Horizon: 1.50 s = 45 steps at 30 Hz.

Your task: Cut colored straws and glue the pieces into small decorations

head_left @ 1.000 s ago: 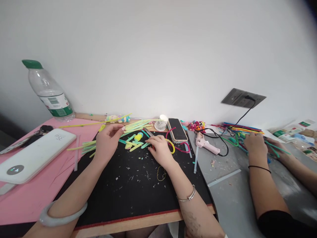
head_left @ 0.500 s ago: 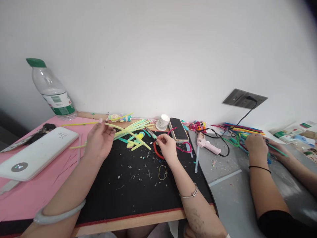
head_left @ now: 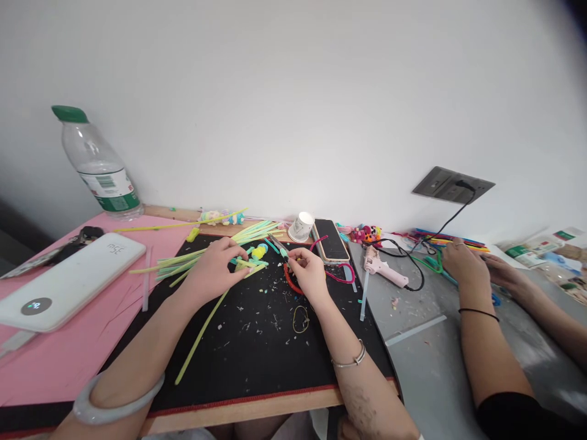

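While the left hand (head_left: 213,269) is curled shut around a long yellow-green stick (head_left: 199,336) that trails toward the near edge of the black mat (head_left: 257,354), the right hand (head_left: 310,274) is pinched on a thin tool (head_left: 278,245) right beside it, just over a red loop (head_left: 288,282). Further out: paper cup (head_left: 300,226), phone (head_left: 329,239) and pink glue gun (head_left: 383,269), plus someone else's hands (head_left: 463,263) off right.
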Tool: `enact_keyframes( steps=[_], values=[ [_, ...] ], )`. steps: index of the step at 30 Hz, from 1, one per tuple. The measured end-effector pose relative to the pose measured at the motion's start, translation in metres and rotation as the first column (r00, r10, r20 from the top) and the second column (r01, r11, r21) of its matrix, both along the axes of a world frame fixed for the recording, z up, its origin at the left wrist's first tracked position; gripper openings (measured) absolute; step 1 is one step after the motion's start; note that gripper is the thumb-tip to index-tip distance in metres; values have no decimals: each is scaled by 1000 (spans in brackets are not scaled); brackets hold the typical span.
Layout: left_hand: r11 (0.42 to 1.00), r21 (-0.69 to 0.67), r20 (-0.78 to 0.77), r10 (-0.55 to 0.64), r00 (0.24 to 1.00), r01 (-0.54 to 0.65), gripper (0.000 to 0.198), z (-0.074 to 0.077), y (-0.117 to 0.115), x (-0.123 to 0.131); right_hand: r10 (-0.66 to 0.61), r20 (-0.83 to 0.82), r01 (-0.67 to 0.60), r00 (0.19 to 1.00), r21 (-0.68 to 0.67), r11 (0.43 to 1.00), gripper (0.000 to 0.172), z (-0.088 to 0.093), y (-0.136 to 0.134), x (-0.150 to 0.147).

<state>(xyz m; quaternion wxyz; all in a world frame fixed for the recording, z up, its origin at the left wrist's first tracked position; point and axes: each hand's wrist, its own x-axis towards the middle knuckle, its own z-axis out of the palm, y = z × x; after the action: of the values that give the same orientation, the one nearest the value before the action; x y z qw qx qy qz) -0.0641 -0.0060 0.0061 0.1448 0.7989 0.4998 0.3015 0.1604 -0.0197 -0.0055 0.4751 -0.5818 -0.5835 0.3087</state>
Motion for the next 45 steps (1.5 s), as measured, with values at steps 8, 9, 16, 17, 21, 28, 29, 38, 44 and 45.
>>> enact_keyframes(
  steps=[8,9,16,17,21,28,29,38,44,45],
  values=[
    [979,-84,-34,-187,982,184,14,-7,1,3,119,-114,-120,986,-3,993,19,-2,0,-2],
    [979,-99,-6,-177,984,176,14,-5,0,4,133,-127,-135,983,-11,991,19,-1,-1,-2],
    [986,-115,133,-107,985,123,20,0,-4,10,170,-266,-181,949,-16,983,14,3,-2,-3],
    [988,-82,92,-125,988,132,22,-2,-4,11,163,-274,-173,948,-14,985,13,3,-2,-3],
    [987,-44,-77,-158,984,155,18,-12,-2,12,143,-294,-151,945,-7,988,13,1,-1,-3],
    [949,-220,93,-211,973,227,10,-11,-5,16,166,-299,-186,940,-41,982,15,2,-1,-3],
    [942,-252,154,-187,970,221,10,-10,-5,17,174,-298,-197,939,-47,979,15,3,-2,-3],
    [863,-435,553,33,832,255,19,-5,-8,21,216,-322,-256,922,-87,963,9,9,-7,-6],
    [784,-522,640,100,762,336,33,1,-11,22,194,-300,-232,934,-97,968,8,11,-6,-5],
    [778,-526,648,103,755,345,35,2,-12,22,185,-310,-226,932,-101,969,9,11,-6,-5]
  ],
)
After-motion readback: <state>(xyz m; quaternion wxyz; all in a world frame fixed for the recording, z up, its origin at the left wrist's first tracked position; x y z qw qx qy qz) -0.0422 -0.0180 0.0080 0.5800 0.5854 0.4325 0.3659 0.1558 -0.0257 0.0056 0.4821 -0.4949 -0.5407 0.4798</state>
